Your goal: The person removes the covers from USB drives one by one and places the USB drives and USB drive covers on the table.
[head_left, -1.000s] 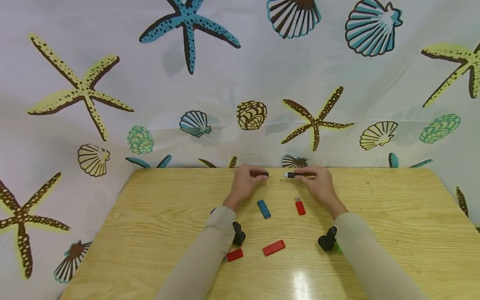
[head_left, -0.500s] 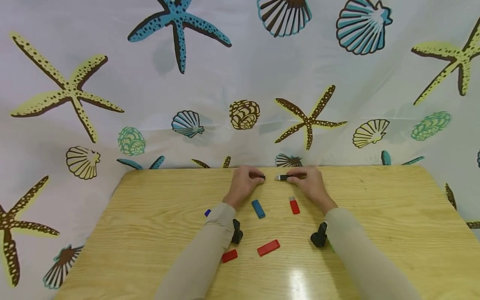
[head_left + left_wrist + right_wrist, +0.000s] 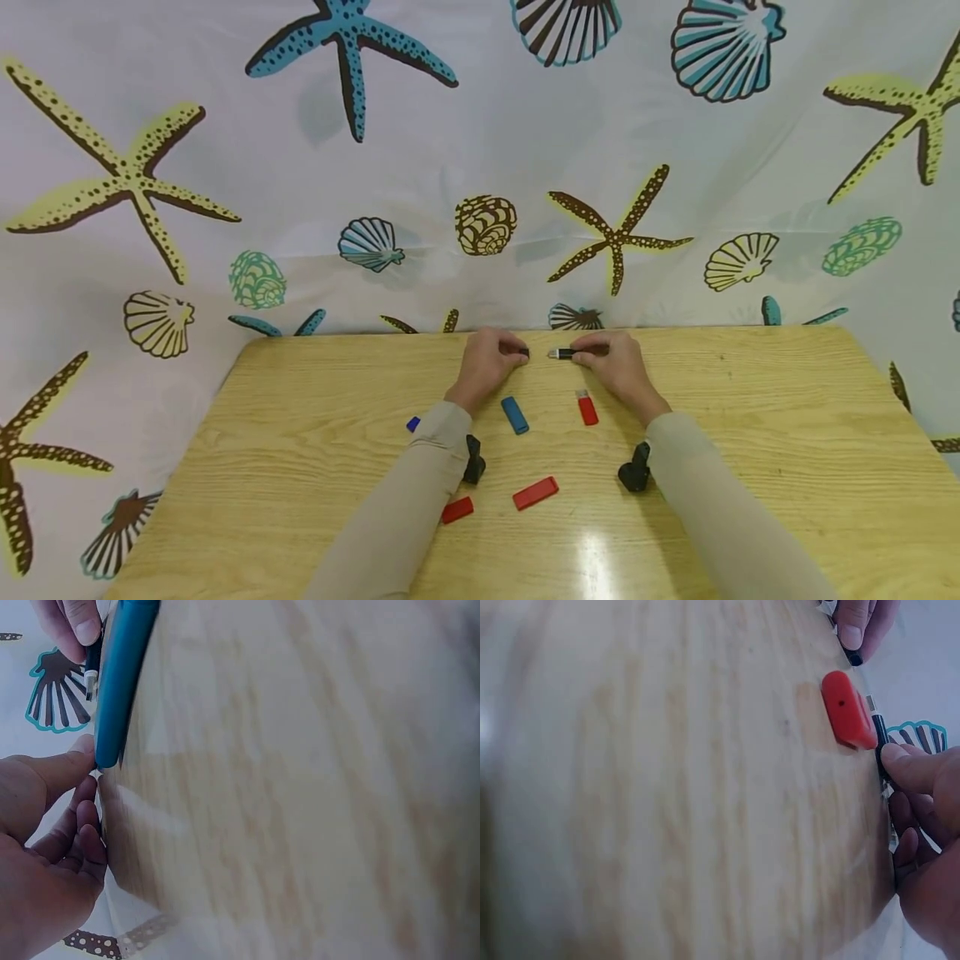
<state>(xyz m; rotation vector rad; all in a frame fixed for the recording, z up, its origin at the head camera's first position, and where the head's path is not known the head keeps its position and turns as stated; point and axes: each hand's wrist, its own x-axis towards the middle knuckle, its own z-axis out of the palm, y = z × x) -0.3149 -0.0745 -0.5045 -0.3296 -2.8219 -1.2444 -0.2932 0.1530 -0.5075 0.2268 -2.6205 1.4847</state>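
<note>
Pinching a black USB stick (image 3: pixel 566 354), the right hand (image 3: pixel 611 367) in the head view aims its metal plug (image 3: pixel 554 354) towards the left hand (image 3: pixel 486 367), which pinches a small black piece (image 3: pixel 524 353) just off that stick's plug end. Nearer the person than the black USB stick I see a blue piece (image 3: pixel 515 415) and a red USB stick (image 3: pixel 587 407). Left wrist view: the blue piece partly covers the black USB stick. Right wrist view: the right thumb (image 3: pixel 901 761) presses the black USB stick.
</note>
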